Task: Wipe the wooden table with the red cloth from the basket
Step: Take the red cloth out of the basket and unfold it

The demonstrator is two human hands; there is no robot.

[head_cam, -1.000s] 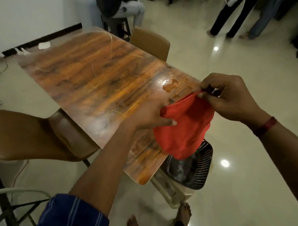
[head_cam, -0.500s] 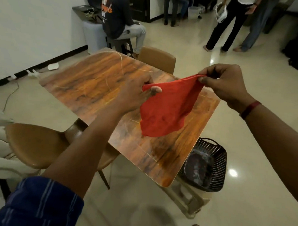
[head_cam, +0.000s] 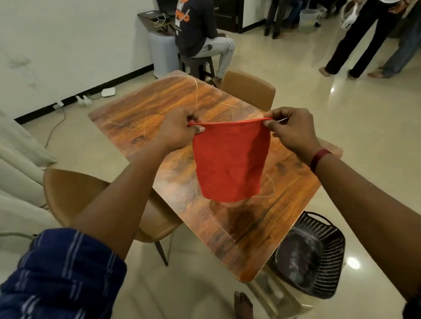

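The red cloth (head_cam: 230,161) hangs spread flat in the air above the wooden table (head_cam: 155,118). My left hand (head_cam: 177,130) pinches its top left corner and my right hand (head_cam: 293,130) pinches its top right corner, so the upper edge is stretched taut between them. The cloth's lower edge hangs free, apart from the tabletop. The black woven basket (head_cam: 327,258) stands on a pale stool beside the table's near right corner; its inside looks dark.
A tan chair (head_cam: 86,197) is tucked in at the table's left side and another tan chair (head_cam: 250,90) at the far right. A seated person (head_cam: 195,26) is beyond the table, and people stand at the far right. Cables and a power strip (head_cam: 83,99) lie along the wall.
Both hands have risen from above the basket to over the table and drawn apart, opening the bunched cloth into a flat hanging sheet. The view has tilted up.
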